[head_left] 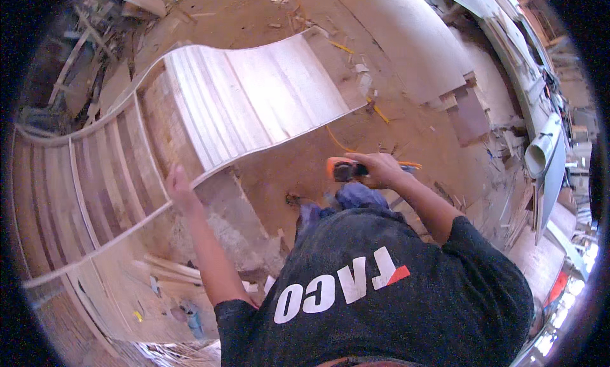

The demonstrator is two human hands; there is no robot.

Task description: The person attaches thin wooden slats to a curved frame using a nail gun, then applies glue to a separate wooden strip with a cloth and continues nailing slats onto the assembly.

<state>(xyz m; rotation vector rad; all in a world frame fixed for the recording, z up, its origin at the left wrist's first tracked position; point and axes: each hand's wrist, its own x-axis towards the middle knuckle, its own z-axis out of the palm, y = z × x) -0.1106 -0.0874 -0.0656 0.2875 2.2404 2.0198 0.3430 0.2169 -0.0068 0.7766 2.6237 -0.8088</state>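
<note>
A long, wavy wooden frame (138, 113) stretches from the left to the middle, with crosspieces between its two curved side rails. My left hand (182, 190) is on the near rail, its fingers closed over the edge beside a crosspiece. Pale thin sheeting (254, 94) covers the frame's right section, while the left section shows slats. Away from the frame, my right hand (380, 170) grips an orange and black hand-held power tool (343, 170) in front of my legs. The tool's exact kind is unclear, and its underside is hidden.
An orange hose or cord (335, 140) runs near the tool. Large boards (406, 36) lie at the back right, with offcuts around them. A pale tube (542, 152) and stacked sheets stand at far right. Wood scraps (86, 55) pile up at back left.
</note>
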